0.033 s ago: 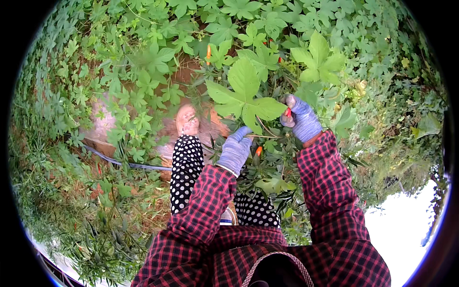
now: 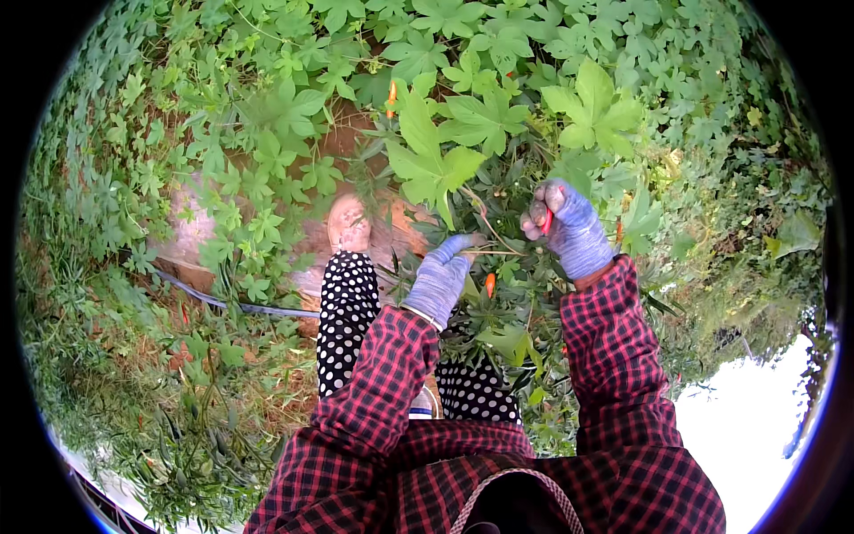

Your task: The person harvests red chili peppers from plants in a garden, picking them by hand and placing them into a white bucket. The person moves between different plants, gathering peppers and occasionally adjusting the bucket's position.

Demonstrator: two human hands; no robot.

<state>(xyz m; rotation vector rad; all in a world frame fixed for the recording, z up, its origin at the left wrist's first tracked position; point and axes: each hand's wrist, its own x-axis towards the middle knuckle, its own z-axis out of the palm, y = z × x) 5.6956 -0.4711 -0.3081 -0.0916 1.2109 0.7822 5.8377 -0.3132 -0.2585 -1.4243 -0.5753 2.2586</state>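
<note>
My right hand (image 2: 576,233), in a blue-grey glove with bare fingertips, curls around a slim red chilli pepper (image 2: 548,220). Lower and to the left, my left hand (image 2: 438,287), gloved alike, pinches a thin stem (image 2: 491,253) that runs toward the right. Just above the left hand, a large lobed leaf (image 2: 431,167) leans leftward on its stalk. An orange chilli (image 2: 490,285) hangs in the foliage right of the left hand. Another orange chilli (image 2: 391,98) shows farther off among the leaves. Part of the left fingertips is hard to make out.
Dense lobed vines (image 2: 267,111) spread across the far side. My bare foot (image 2: 349,224) rests on brown soil beside a pale sheet (image 2: 311,245). A grey-blue hose or strip (image 2: 213,301) crosses the ground at left. A reddish chilli (image 2: 619,230) shows right of my right hand.
My right hand has shifted slightly right and down, showing more of the red chilli. The large leaf has swung left and tilted. My left hand has stayed nearly in place.
</note>
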